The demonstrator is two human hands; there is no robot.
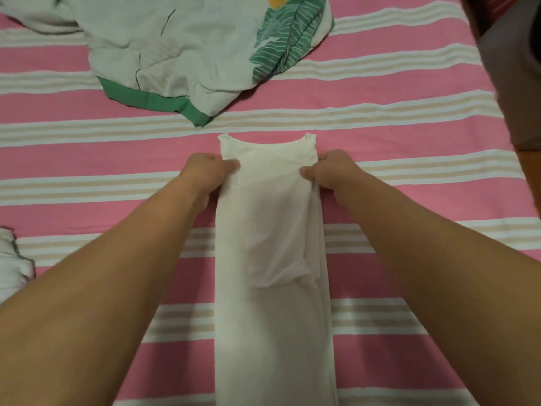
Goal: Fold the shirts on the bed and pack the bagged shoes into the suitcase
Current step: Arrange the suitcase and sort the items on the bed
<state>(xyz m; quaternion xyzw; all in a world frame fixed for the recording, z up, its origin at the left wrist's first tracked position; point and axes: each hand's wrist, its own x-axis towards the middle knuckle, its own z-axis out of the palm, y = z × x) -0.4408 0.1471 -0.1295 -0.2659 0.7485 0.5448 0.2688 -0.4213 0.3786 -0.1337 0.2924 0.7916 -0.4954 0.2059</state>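
- Bedding: pink sheet [409, 112] with white and beige stripes, covering the whole surface in view; serves as the folding table.
- White shirt [272, 259]: centre, laid flat as a long narrow strip running from the near edge to its neckline at the far end; sides already turned in, so judged part-folded.
- Left hand [205, 174]: at the strip's left edge just below the neckline, fingers curled under and thumb on top, pinching the cloth.
- Right hand [330, 171]: mirrored on the right edge, same pinch. Paired hold at the collar end probably readies a fold of the far end toward the near end, keeping the edges square.
- Printed garment [181, 54]: far left, white with green hem and leaf pattern, lying crumpled and well apart from the strip; judged not yet folded.
- Bunched white fabric [13, 265]: left edge, only partly in view; kind unclear.
- Dark object [515, 68]: far right corner, cropped; cannot tell what it is.
- Containers: no suitcase or bagged shoes visible, so contents cannot be listed.
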